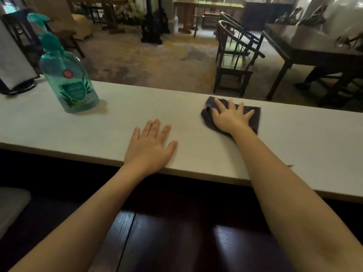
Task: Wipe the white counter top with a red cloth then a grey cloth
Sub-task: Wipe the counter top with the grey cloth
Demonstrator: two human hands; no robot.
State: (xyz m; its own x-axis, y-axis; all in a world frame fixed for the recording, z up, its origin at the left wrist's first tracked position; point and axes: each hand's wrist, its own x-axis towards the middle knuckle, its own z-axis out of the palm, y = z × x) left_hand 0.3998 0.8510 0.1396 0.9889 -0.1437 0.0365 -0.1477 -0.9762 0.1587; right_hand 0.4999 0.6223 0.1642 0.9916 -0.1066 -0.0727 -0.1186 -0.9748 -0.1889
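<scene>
At the near edge of the white counter top [284, 134], my left hand [150, 143] lies flat and open, palm down, holding nothing. Farther in, my right hand [230, 115] presses spread fingers onto the dark grey cloth [254, 116]. Well to the left stands a teal spray bottle [67, 75].

Bottle [68, 75] stands left on counter [117, 114]; cloth [255, 118] lies right.

Right hand [231, 116] flat on grey cloth [255, 118], left hand [150, 146] on white counter [117, 118]
</scene>
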